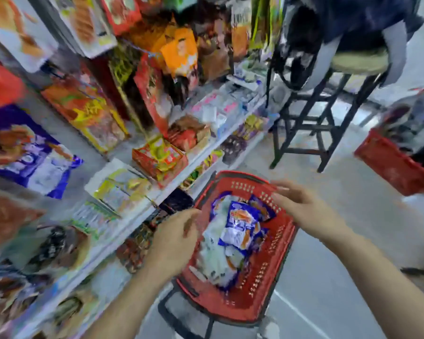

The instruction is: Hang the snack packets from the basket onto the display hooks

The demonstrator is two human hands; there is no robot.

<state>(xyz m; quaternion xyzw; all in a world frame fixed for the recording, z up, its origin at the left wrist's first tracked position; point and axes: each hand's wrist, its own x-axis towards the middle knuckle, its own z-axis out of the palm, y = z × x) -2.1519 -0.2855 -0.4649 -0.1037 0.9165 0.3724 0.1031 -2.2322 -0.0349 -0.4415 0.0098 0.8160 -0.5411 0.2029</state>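
Note:
A red plastic basket (277, 243) stands on the floor beside the shelves, holding several blue-and-white snack packets (240, 231). My left hand (174, 241) hovers over the basket's left rim with loosely curled fingers and holds nothing. My right hand (301, 206) reaches in over the right rim, fingers stretched toward the packets, also empty. A matching blue-and-white packet (27, 157) hangs on the display at the left. The frame is blurred by motion, and no display hook can be made out.
Shelves (186, 165) packed with boxes and snack packets fill the left side. A dark stool (328, 104) with a bag on it stands behind the basket. A second red basket (392, 167) sits at the right edge. Grey floor (328, 277) lies to the right.

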